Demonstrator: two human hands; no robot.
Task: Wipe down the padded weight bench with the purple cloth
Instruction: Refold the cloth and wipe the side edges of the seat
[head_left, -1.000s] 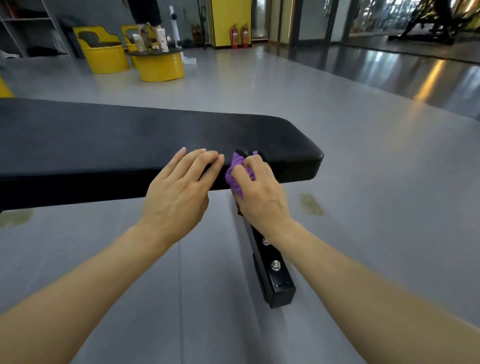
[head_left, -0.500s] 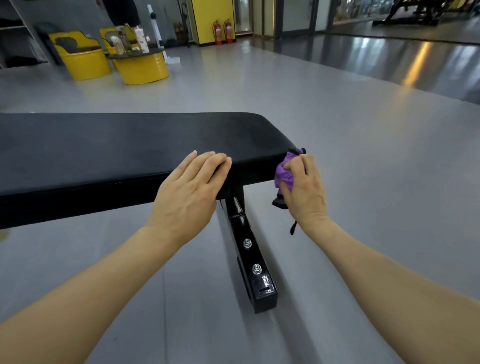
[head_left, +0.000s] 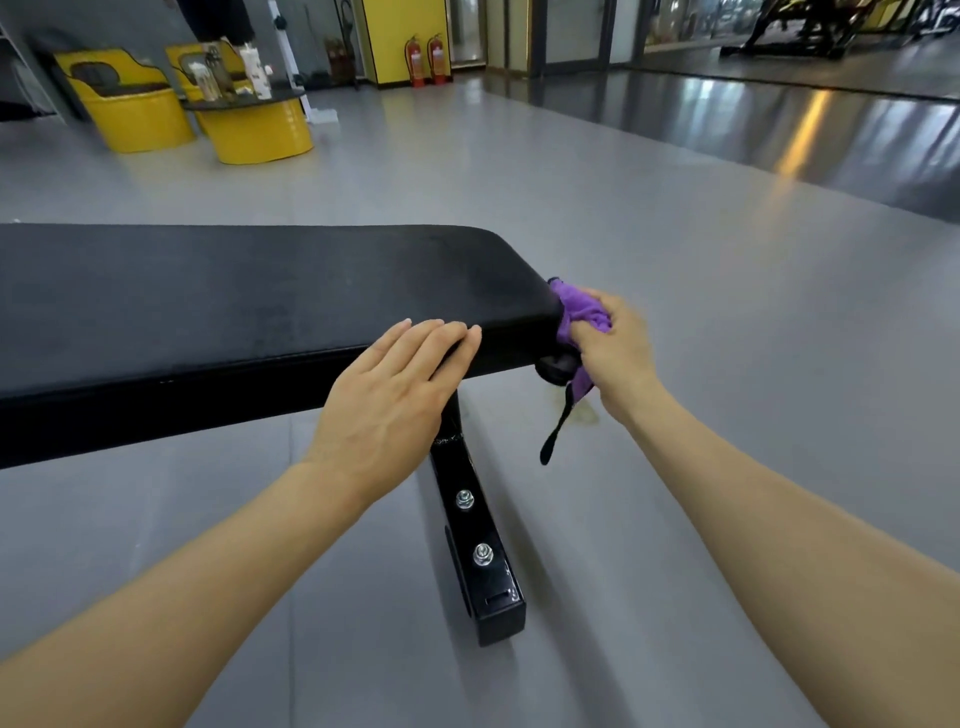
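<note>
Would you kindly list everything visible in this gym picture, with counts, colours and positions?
weight bench: one, black padded top, across the left and centre.
bench leg: one, black metal with two silver bolts, on the floor under the bench's end.
purple cloth: one, bunched against the bench's right end; a black strap hangs below it.
barrel seats: at least two, yellow, far left.
barrel table: one, yellow with a dark top, bottles on it, beside the seats.
fire extinguishers: two, red, by the yellow back wall.
floor: grey.
left hand: flat on the bench's near edge.
right hand: grips the cloth.
</note>
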